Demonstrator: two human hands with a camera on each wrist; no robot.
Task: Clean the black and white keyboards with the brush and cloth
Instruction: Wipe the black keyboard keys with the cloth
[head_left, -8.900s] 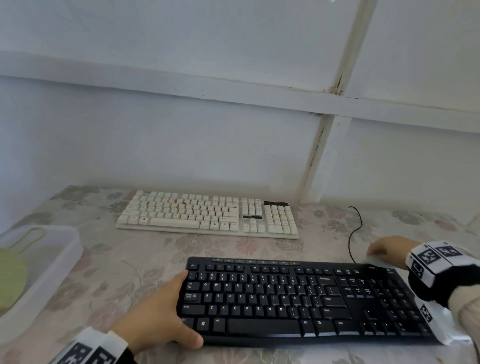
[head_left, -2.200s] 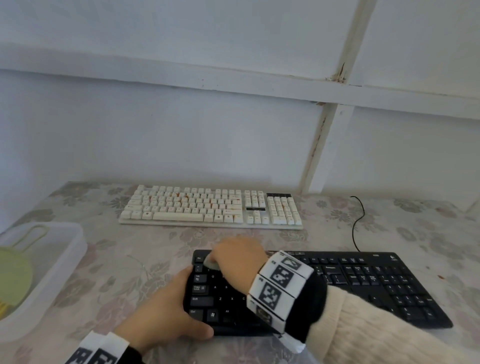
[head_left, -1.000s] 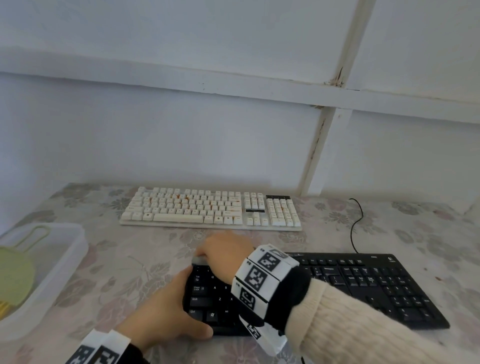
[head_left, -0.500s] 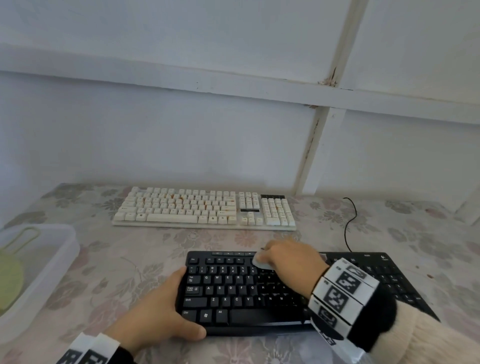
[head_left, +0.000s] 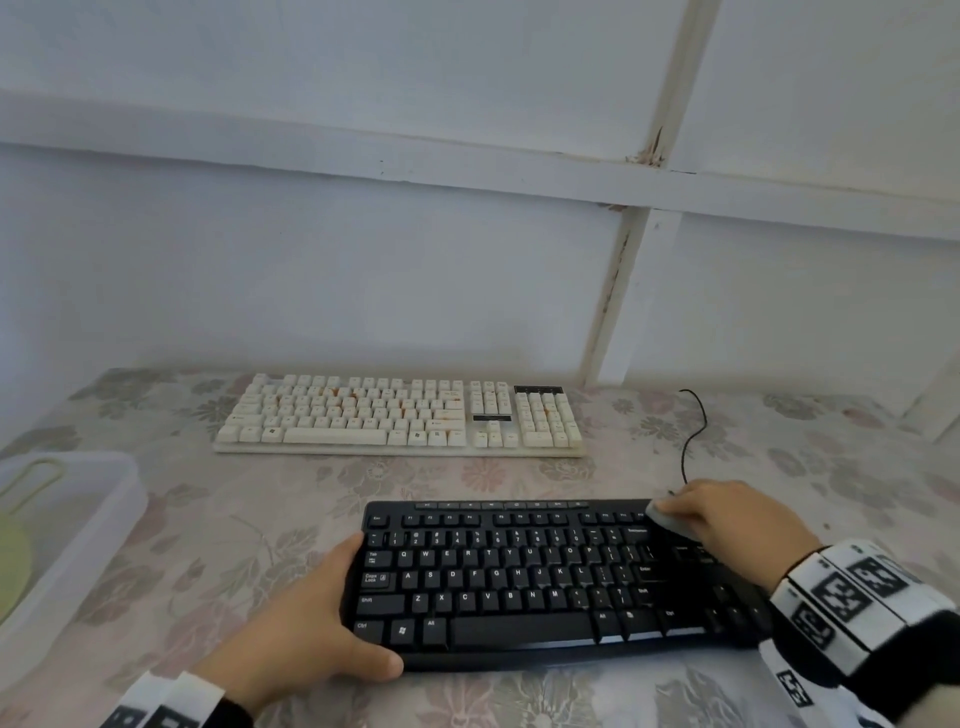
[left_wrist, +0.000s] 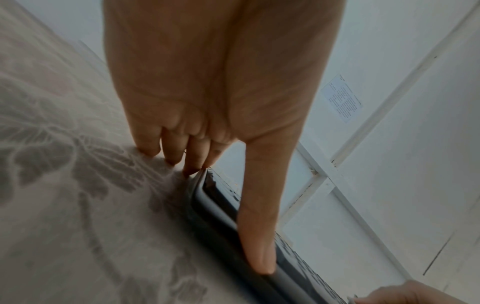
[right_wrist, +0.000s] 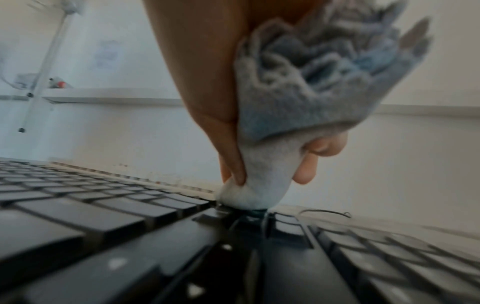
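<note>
The black keyboard (head_left: 519, 577) lies near me on the flowered tablecloth. My left hand (head_left: 322, 613) braces its left end: straight fingers rest by the corner and the thumb (left_wrist: 257, 236) lies along the front edge (left_wrist: 221, 216). My right hand (head_left: 727, 525) grips a bunched grey-white cloth (head_left: 670, 522) and presses it on the top key rows, right of the main block. In the right wrist view the cloth (right_wrist: 262, 185) is pinched between thumb and fingers, its tip on the black keys (right_wrist: 103, 236). The white keyboard (head_left: 400, 415) lies farther back, untouched.
A clear plastic box (head_left: 104, 509) stands at the left edge with a pale green, loop-handled thing (head_left: 10, 566) inside. A thin black cable (head_left: 693, 436) curls behind the black keyboard. The white wall rises right behind the white keyboard.
My right hand has swept the cloth along the black keyboard's top rows from the left end to the right part. The left hand has stayed at the left end.
</note>
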